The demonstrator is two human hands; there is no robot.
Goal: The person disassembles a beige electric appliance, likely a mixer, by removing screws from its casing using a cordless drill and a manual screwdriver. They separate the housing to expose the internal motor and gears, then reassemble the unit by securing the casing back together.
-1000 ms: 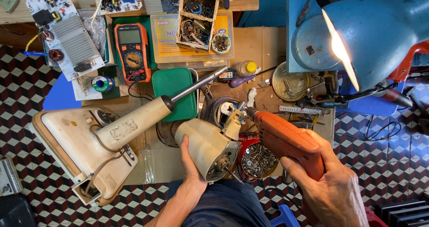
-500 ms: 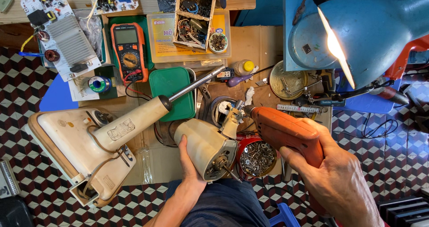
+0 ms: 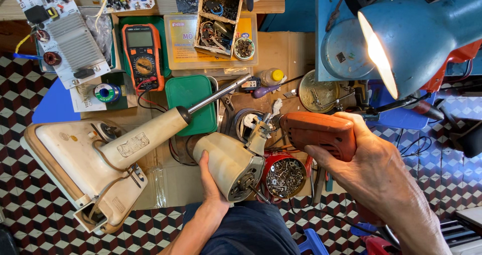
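My left hand grips a cream-coloured motor housing from below, its open end with bare windings facing me. My right hand holds an orange power drill whose nose points left at a small cream part on top of the housing. Left of them lies the cream fan base with its stand tube and metal rod sticking up to the right.
A red tin of screws sits under the drill. An orange multimeter, a green lid, circuit boards, a box of parts and a lit blue lamp crowd the bench.
The drill has shifted slightly; its nose stays against the part on the motor housing. My left hand keeps the same hold.
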